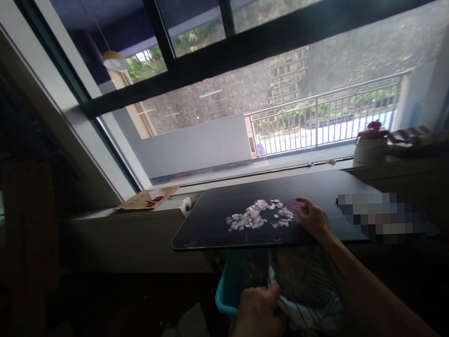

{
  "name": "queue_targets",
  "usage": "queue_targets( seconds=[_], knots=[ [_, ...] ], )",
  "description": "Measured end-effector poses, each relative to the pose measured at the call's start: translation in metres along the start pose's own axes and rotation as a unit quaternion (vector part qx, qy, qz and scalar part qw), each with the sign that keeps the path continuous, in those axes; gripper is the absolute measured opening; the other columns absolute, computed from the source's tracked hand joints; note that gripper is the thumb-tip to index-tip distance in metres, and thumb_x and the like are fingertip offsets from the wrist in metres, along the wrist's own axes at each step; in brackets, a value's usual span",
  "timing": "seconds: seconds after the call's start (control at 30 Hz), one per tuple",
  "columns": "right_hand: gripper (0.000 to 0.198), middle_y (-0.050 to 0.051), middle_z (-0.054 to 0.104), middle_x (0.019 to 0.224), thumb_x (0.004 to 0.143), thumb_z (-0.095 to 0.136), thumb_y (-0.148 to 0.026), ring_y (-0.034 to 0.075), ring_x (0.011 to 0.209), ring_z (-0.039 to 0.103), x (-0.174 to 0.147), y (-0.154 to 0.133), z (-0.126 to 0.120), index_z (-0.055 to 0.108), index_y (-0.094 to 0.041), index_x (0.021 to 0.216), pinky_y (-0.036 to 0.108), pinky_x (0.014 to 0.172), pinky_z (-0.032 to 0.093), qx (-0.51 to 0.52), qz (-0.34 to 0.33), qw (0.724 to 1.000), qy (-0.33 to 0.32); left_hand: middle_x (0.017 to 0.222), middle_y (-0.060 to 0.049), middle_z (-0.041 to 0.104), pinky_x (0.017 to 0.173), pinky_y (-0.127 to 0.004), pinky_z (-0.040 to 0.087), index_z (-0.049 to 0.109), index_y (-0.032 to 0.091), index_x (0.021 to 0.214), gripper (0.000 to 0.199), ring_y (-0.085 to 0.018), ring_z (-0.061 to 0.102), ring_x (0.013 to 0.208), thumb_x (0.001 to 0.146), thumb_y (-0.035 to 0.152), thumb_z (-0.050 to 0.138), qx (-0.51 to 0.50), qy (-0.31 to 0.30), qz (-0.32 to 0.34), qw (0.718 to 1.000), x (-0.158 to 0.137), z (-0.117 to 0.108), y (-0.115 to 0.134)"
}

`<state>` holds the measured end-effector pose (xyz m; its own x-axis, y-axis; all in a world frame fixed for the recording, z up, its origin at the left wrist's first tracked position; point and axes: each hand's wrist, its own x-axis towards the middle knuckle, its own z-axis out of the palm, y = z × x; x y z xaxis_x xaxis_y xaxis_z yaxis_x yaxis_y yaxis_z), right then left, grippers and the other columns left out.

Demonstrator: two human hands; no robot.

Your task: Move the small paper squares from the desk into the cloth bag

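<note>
Nearest me, my left hand is curled beside a striped cloth, near the blue basket. Further off, my right hand is over the dark table, its fingers bent and close together just beside a loose heap of small pale scraps; it's too dim to tell whether either hand grips anything. The scraps look like paper: nearly weightless, flimsy, easily scattered, best pinched by an edge. Beyond stands the window.

The person's bare right arm slants from near right toward far left, its right hand bent; the left hand, nearer, is curled.
</note>
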<state>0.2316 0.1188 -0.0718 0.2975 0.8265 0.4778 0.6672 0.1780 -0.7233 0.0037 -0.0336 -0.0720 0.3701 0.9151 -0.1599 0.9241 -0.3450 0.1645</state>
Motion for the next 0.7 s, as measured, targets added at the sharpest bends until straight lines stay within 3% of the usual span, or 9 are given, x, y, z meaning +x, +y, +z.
queue_targets(
  seconds=[0.4, 0.7],
  knots=[
    [0.038, -0.001, 0.066, 0.070, 0.072, 0.054, -0.030, 0.015, 0.063, 0.061, -0.0011, 0.0002, 0.0035, 0.068, -0.023, 0.106, 0.028, 0.067, 0.047, 0.039, -0.039, 0.997, -0.055, 0.083, -0.002, 0.071, 0.069, -0.029, 0.045, 0.064, 0.025, 0.093, 0.020, -0.025, 0.067, 0.082, 0.076, 0.033, 0.055, -0.012, 0.039, 0.016, 0.999, 0.0001, 0.0040, -0.0019],
    [0.037, 0.000, 0.066, 0.069, 0.071, 0.054, -0.029, 0.016, 0.061, 0.059, -0.0017, -0.0008, 0.0018, 0.069, -0.021, 0.104, 0.030, 0.065, 0.047, 0.032, -0.045, 0.998, -0.030, 0.083, -0.003, 0.071, 0.068, -0.031, 0.045, 0.062, 0.024, 0.089, 0.017, -0.027, 0.067, 0.081, 0.076, 0.033, 0.057, -0.015, 0.050, 0.022, 0.998, 0.0008, 0.0058, -0.0024]
  ],
)
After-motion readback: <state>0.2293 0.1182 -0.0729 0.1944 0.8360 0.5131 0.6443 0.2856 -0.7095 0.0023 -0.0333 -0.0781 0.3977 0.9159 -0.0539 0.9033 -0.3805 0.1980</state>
